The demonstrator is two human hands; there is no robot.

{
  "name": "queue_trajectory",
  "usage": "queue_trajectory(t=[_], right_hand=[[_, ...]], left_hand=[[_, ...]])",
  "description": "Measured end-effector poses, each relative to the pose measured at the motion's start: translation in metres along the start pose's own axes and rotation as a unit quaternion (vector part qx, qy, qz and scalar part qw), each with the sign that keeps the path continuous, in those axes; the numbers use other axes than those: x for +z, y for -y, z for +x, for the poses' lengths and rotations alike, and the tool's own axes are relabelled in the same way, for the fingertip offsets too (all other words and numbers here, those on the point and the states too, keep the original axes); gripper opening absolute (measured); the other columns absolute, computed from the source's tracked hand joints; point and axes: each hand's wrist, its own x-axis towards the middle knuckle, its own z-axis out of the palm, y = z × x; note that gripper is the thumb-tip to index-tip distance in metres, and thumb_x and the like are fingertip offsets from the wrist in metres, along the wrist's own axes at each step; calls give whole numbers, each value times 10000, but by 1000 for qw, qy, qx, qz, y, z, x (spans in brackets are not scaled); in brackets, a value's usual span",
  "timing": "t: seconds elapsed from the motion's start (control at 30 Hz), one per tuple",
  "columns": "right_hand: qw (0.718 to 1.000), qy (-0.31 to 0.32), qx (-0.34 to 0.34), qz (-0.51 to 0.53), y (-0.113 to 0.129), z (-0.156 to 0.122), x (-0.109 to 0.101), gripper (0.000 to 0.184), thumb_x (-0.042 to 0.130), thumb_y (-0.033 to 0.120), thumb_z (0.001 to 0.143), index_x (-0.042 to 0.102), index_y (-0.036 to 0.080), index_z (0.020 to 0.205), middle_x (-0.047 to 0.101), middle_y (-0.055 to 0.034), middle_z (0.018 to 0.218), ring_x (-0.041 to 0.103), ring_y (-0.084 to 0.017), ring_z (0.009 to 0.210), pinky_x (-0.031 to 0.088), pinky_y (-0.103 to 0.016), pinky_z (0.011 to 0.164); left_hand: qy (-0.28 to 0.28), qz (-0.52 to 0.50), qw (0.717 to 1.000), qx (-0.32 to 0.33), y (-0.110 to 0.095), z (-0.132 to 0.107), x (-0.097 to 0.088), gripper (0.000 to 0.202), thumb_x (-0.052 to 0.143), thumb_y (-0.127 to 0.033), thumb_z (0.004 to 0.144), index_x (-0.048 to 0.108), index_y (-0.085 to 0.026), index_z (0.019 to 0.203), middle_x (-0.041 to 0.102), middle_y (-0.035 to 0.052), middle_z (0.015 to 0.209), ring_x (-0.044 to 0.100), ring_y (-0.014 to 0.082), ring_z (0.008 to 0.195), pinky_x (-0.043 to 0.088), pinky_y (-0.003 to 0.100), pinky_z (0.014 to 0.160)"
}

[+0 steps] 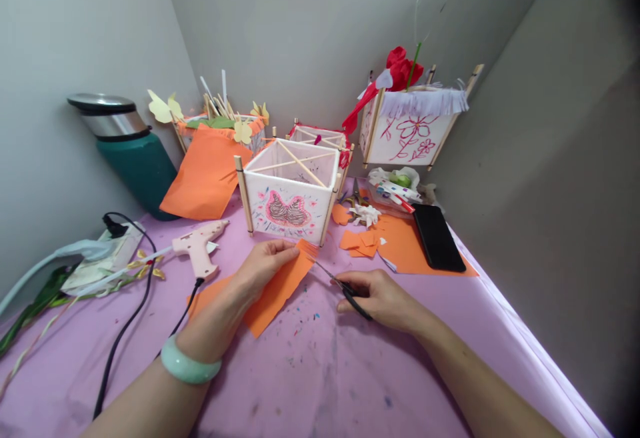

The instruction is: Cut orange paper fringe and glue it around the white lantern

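Observation:
My left hand [265, 266] pinches the top end of an orange paper strip [278, 296], whose upper edge shows fine cuts. With fingers through the handles, my right hand [381, 299] holds black-handled scissors [354, 300]. Their blades reach the strip's cut edge, near my left fingertips. Just behind my hands stands a white box lantern [290, 211] with wooden corner sticks and a pink and black butterfly-like drawing. Another orange piece lies partly under my left forearm.
To the left are a pink glue gun [199, 249], a power strip [107, 261], cables and a teal bottle [135, 165]. Behind stand more decorated box lanterns [415, 135]. Orange scraps [360, 243], an orange sheet [405, 245] and a black phone [439, 238] lie to the right.

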Motion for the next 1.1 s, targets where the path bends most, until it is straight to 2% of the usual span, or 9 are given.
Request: queue_trajectory(t=[0.17, 0.4, 0.53, 0.67, 1.1], right_hand=[[1000, -8, -5, -12, 0, 0, 0, 375, 699, 468, 739, 692, 180, 979, 494, 32, 688, 409, -107, 625, 338, -209, 565], [1000, -20, -7, -22, -1, 1, 1, 375, 683, 488, 743, 705, 181, 956, 557, 17, 685, 447, -121, 618, 336, -215, 556], [999, -26, -6, -26, -1, 1, 2, 356, 692, 479, 735, 707, 181, 929, 549, 19, 669, 447, -120, 615, 332, -214, 550], [1000, -18, -4, -21, -1, 1, 2, 352, 693, 471, 738, 701, 180, 936, 533, 24, 680, 443, -116, 624, 334, -211, 554], [999, -25, -10, -31, -1, 0, 2, 332, 682, 465, 746, 709, 184, 920, 547, 24, 674, 448, -116, 609, 330, -214, 551]], left_hand=[[-1, -3, 1000, -10, 0, 0, 0, 254, 714, -390, 687, 680, -150, 763, 688, 29, 727, 564, 133, 616, 381, 241, 585], [2, -4, 1000, -9, 2, 1, -1, 287, 710, -403, 691, 679, -137, 793, 692, 36, 744, 571, 136, 628, 384, 240, 594], [2, -2, 1000, -8, 3, 2, -1, 293, 710, -411, 687, 682, -141, 797, 693, 38, 749, 574, 142, 621, 380, 245, 581], [11, -3, 1000, -8, 2, 1, 0, 296, 709, -411, 685, 685, -140, 802, 703, 54, 791, 599, 159, 672, 410, 261, 628], [8, 5, 1000, -16, 0, -1, 3, 305, 720, -423, 663, 670, -146, 779, 693, 49, 746, 595, 160, 638, 426, 272, 610]])
